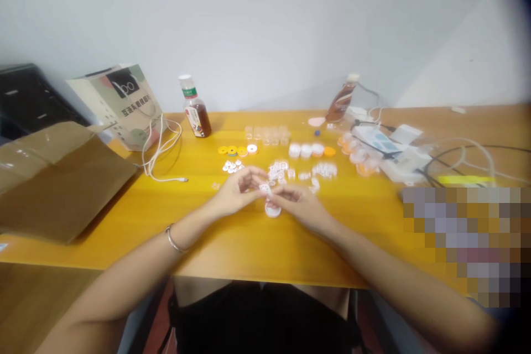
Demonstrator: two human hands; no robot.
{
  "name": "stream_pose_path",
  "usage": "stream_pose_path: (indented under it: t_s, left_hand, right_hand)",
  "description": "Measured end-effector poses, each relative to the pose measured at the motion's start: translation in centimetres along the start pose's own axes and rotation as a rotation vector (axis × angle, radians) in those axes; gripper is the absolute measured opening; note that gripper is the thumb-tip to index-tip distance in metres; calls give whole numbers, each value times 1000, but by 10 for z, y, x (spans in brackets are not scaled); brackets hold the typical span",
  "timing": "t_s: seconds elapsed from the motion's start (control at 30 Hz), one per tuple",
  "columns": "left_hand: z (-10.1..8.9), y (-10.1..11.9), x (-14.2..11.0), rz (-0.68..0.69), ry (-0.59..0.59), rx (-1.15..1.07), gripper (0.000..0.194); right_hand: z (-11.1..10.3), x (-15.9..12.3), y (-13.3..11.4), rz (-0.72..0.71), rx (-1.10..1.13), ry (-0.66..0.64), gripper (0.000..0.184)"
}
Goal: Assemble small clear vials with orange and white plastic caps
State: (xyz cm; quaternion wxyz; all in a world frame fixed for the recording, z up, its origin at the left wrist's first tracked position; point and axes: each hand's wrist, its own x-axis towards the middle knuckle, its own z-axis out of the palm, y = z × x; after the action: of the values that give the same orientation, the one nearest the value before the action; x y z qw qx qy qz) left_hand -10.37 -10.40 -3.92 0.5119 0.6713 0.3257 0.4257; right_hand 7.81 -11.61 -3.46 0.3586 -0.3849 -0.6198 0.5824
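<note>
My left hand [237, 191] and my right hand [299, 203] meet above the yellow table [232, 243], fingertips pinched together on a small white plastic piece [264, 188]. A round white cap [272, 210] lies on the table just under them. Beyond my fingers lies a scatter of small white pieces [286, 171]. Further back stand yellow and white rings [237, 150], several clear little cups [267, 134] and white and orange round lids [311, 150]. A silver bangle sits on my left wrist.
A brown-drink bottle [196, 110] stands at the back left beside a paper bag [120, 102] and a white cable [160, 149]. A cardboard box [58, 177] fills the left. A tipped bottle [342, 100], white boxes and cables [398, 149] crowd the right.
</note>
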Motion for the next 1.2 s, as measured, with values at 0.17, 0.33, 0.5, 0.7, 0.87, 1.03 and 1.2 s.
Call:
stream_pose_path:
  t_s: [0.17, 0.33, 0.5, 0.7, 0.87, 1.03, 1.2]
  left_hand:
    - [0, -3, 0, -12, 27, 65, 27]
    - [8, -6, -4, 40, -22, 226, 18]
    - [13, -8, -8, 137, -87, 426, 15]
    - [14, -9, -9, 202, -118, 543, 15]
    - [11, -13, -6, 206, -31, 533, 14]
    - [8, -13, -5, 211, -102, 532, 16]
    - [10, -7, -7, 248, -130, 616, 16]
  right_hand:
    - [-19, -1, -10, -146, -418, 88, 27]
    - [-27, -1, -1, -129, -671, -96, 42]
    - [-20, 3, 13, -99, -687, -193, 19]
    - [-18, 6, 17, -113, -705, -174, 16]
    - [-17, 6, 15, -91, -696, -172, 17]
    - [-17, 5, 14, -78, -689, -169, 16]
    - [-17, 6, 18, -101, -687, -164, 15]
